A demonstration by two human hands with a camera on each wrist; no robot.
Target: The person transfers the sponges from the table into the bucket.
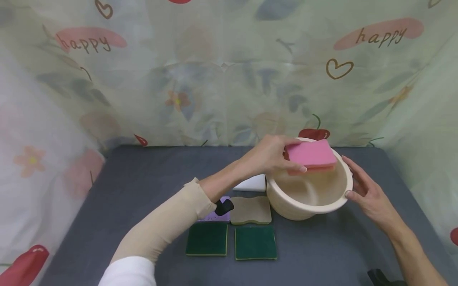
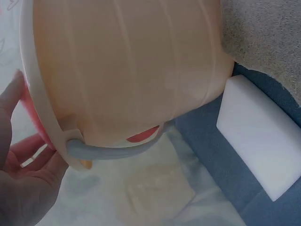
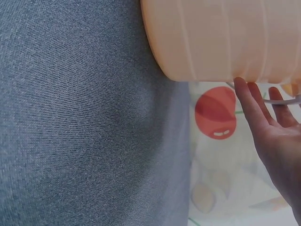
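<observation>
My left hand (image 1: 270, 155) pinches a pink sponge (image 1: 312, 154) over the mouth of a cream bucket (image 1: 288, 204), thumb at its near edge. An orange-red layer (image 1: 318, 169) shows beneath the pink one; whether it is a separate sponge I cannot tell. In the left wrist view, the bucket's rim hides much of the sponge (image 2: 34, 113). At the bucket's right side is my right hand (image 1: 373, 200), its thumb by the rim. The right wrist view shows its fingers (image 3: 251, 106) stretched out against the ribbed outer wall.
Left of the bucket lie a white sponge block (image 1: 252, 184), a beige wavy-edged sponge (image 1: 251, 209) and a purple sponge (image 1: 214, 216) partly behind the left wrist. Nearer are two green scouring sponges (image 1: 206, 239). A grey handle (image 2: 113, 151) hangs on the bucket. Patterned curtains (image 1: 222, 99) surround the dark table (image 1: 150, 171).
</observation>
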